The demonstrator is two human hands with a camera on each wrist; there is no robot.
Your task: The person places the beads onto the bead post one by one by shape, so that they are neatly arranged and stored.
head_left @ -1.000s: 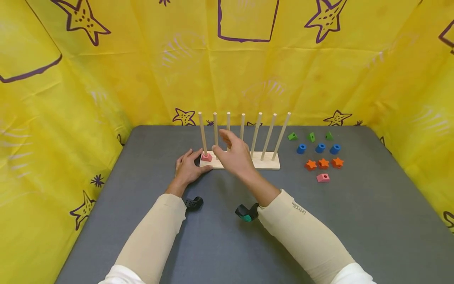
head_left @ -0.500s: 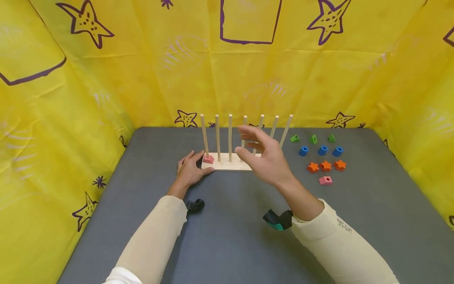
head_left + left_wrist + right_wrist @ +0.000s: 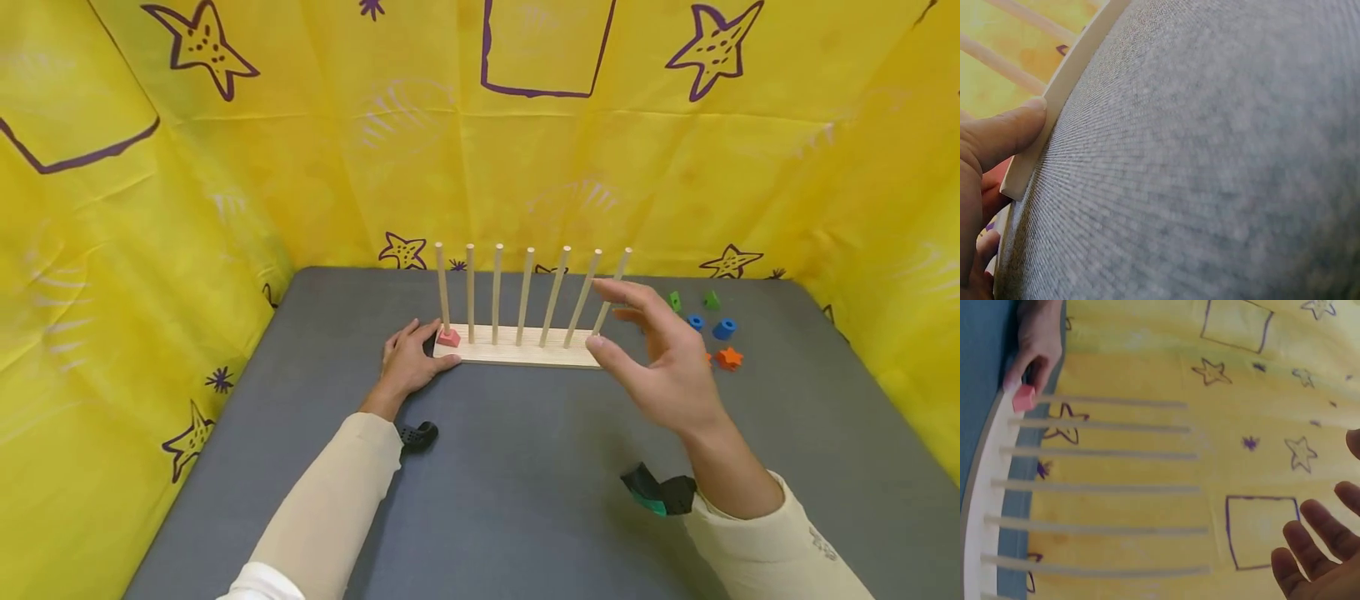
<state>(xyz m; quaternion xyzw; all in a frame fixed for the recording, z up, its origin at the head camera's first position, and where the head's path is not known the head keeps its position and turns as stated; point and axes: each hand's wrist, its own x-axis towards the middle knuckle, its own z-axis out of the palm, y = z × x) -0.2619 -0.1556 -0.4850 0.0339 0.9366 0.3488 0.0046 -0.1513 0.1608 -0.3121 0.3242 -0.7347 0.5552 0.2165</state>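
Note:
A pale wooden peg board (image 3: 517, 355) with a row of several upright pegs lies on the grey table. Around its left-most peg sits a pink block (image 3: 448, 337), down at the base. My left hand (image 3: 408, 362) grips the board's left end, the thumb against the front edge and fingers at the far side. The left wrist view shows the thumb (image 3: 1010, 134) pressed to that edge. Raised near the board's right end, my right hand (image 3: 667, 367) holds nothing, its fingers apart and gently bent. It covers part of the loose blocks behind it.
At the right lie loose holed blocks: green ones (image 3: 711, 300), blue cylinders (image 3: 724, 329) and orange stars (image 3: 729, 359), partly hidden by the right hand. Yellow patterned cloth (image 3: 510, 167) hangs along the back and sides of the table.
My right hand has moved right, from over the middle pegs to the board's right end near the loose blocks. The left hand stays on the board. The head view has shifted slightly.

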